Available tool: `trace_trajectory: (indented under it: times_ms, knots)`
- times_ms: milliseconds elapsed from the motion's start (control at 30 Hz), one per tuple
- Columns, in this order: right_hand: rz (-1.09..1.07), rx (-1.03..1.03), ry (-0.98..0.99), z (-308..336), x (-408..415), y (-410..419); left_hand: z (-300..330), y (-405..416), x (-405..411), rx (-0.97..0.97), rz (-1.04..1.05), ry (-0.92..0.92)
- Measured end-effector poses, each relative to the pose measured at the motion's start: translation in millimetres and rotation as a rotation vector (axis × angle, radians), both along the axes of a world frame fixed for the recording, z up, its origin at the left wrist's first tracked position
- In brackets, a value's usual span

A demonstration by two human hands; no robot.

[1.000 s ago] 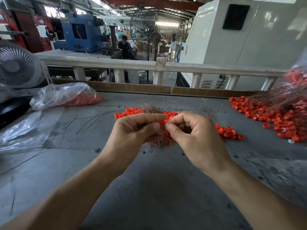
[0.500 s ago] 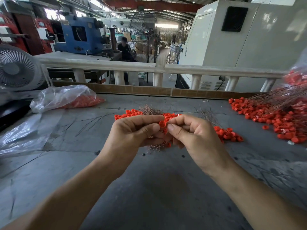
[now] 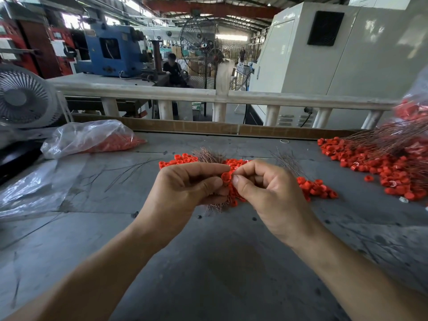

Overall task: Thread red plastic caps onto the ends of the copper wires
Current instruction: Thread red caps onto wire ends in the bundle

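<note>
Room: a big workshop, with a grey table (image 3: 208,262) in front of a white rail.
Cap: one red cap (image 3: 226,177) is held up over the middle of the table, between both hands.
Left hand: the left hand (image 3: 185,188) curls around a bunch of copper wires (image 3: 214,206), and its thumb touches the cap.
Right hand: the right hand (image 3: 271,195) pinches the cap with thumb and first finger.
Cap pile: more caps (image 3: 315,187) lie just behind the hands.
Far pile: capped wires (image 3: 382,158) lie by the right edge.
Bag: a bag of caps (image 3: 90,139) sits near the back left corner.
Risk: the thin wire could bend or miss the hole if pushed crooked, and the cap could slip and drop.
</note>
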State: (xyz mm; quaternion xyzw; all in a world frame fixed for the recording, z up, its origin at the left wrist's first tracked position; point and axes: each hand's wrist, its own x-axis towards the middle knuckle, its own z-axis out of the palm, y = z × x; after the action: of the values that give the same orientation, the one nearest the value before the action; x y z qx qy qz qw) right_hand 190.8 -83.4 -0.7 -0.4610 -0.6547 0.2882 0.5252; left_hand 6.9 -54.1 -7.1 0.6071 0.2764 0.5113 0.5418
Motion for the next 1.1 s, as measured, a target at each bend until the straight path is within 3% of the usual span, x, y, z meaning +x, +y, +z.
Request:
trace_trajectory:
  times_ms: [500,767,933,1100]
  knots:
    - [0.179,-0.288,0.259,0.9,-0.5,3.6,5.2,-2.4,-0.8,0.009,-0.050,-0.024]
    - [0.074,-0.203,0.264,-1.6,11.6,9.8,5.2,0.5,0.0,-0.191,-0.076,-0.180]
    - [-0.414,-0.097,-0.157,-5.5,46.9,28.1,7.2,0.6,-0.9,-0.257,-0.073,-0.210]
    - [-0.524,-0.217,-0.535,-18.3,61.4,34.7,6.4,-1.2,-0.6,-0.281,-0.088,-0.181]
